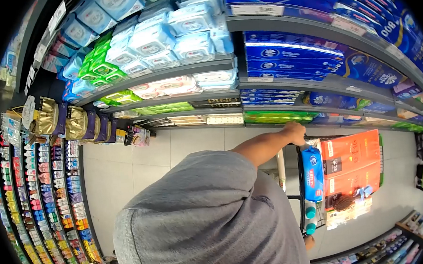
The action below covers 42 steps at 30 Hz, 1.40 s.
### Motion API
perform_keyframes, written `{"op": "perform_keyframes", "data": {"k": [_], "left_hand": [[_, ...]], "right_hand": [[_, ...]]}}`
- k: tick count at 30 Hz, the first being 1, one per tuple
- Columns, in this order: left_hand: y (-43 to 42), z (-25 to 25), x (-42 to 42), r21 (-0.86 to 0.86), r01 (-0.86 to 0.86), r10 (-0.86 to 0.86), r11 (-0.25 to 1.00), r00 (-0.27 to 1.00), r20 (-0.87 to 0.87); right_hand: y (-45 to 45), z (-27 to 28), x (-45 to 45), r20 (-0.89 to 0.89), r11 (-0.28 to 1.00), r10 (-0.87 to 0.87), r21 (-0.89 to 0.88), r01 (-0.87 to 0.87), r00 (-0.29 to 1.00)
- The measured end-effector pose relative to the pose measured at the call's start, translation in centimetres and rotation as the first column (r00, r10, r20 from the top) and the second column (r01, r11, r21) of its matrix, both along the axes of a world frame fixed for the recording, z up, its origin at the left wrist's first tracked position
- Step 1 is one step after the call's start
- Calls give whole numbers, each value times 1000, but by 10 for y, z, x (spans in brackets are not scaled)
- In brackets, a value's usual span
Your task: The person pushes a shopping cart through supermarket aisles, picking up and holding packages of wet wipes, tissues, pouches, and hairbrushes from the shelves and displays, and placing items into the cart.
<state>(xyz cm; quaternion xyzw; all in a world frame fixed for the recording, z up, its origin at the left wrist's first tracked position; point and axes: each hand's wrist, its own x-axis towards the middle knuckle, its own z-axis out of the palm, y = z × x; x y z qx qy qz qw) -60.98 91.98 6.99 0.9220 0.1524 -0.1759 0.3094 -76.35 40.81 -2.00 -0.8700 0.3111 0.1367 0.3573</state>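
My left hand is closed around the near left end of the shopping cart's black handle. My right hand shows only in part at the other end of the handle, beside two teal bottle caps; its fingers are mostly hidden by my body. Just past the handle, a blue soft pack stands on edge in the cart. Beyond it lie large orange-red boxes. A brown oval object, perhaps a brush, is on or printed on the lower box.
Shelves of blue tissue packs and light-blue wipes packs run along my left. Behind me hang gold packs near a rack of small colourful goods. Pale floor tiles lie between, and a low shelf borders my right.
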Motion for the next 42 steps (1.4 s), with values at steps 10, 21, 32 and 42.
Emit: {"op": "perform_keyframes", "data": {"k": [10, 21, 32, 42], "left_hand": [[56, 3, -58, -13, 19, -19, 1000, 1000, -11], [84, 8, -116, 58, 79, -81, 995, 996, 40], [91, -5, -166, 276, 155, -189, 949, 976, 103], [97, 4, -211, 351, 171, -233, 921, 962, 143]], "right_hand": [[58, -2, -65, -65, 947, 221, -225, -230, 973], [106, 15, -119, 23, 978, 169, -131, -165, 985], [113, 5, -159, -58, 995, 92, -35, -94, 994], [115, 0, -199, 4, 997, 82, 11, -82, 997]]}}
